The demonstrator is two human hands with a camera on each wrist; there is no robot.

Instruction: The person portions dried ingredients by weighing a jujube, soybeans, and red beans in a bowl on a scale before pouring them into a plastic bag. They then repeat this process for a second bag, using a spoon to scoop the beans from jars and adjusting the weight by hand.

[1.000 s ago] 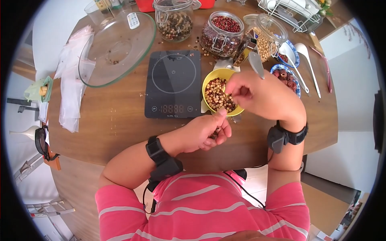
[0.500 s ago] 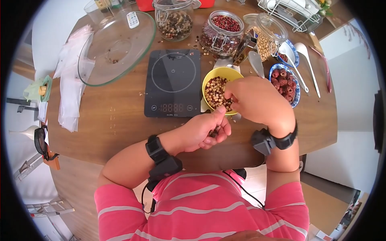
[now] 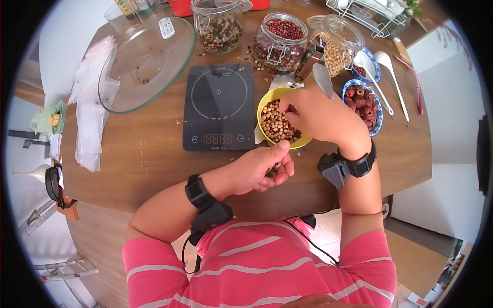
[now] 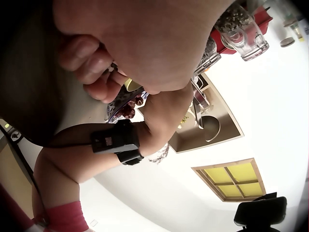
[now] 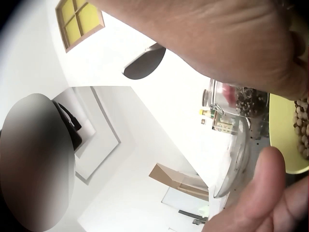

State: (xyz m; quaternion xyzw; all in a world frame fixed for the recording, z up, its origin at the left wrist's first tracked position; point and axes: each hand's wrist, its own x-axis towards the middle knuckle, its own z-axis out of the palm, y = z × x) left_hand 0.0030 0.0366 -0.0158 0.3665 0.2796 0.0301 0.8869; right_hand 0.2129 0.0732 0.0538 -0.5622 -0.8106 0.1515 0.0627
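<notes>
A yellow bowl [image 3: 277,93] of tan and dark red peppercorns [image 3: 277,122] stands right of a black digital scale [image 3: 218,128]. Reaching over its right side, my right hand [image 3: 321,115] has its fingers curled just above the peppercorns; I cannot tell whether the fingertips pinch anything. My left hand [image 3: 257,167] curls palm-up at the bowl's near rim and holds small dark dried bits [image 3: 272,170], its thumb pointing toward the bowl. In the left wrist view, those dark bits [image 4: 113,66] show among the bent fingers. The right wrist view shows the bowl's yellow wall [image 5: 282,130] beside the left thumb.
Glass clip jars [image 3: 280,43] of spices line the back. A metal container with a grey oval lid-like piece [image 3: 322,81] rises behind the right hand. Blue-patterned dishes [image 3: 379,120], a white spoon [image 3: 393,82] and a pink-handled tool [image 3: 416,87] lie right; a glass dish [image 3: 146,92] and plastic bags [image 3: 90,123] lie left.
My right hand has come down and left, from above the bowl's right side to closer over the peppercorns. My left hand keeps its place with the bits. The head view shifts slightly.
</notes>
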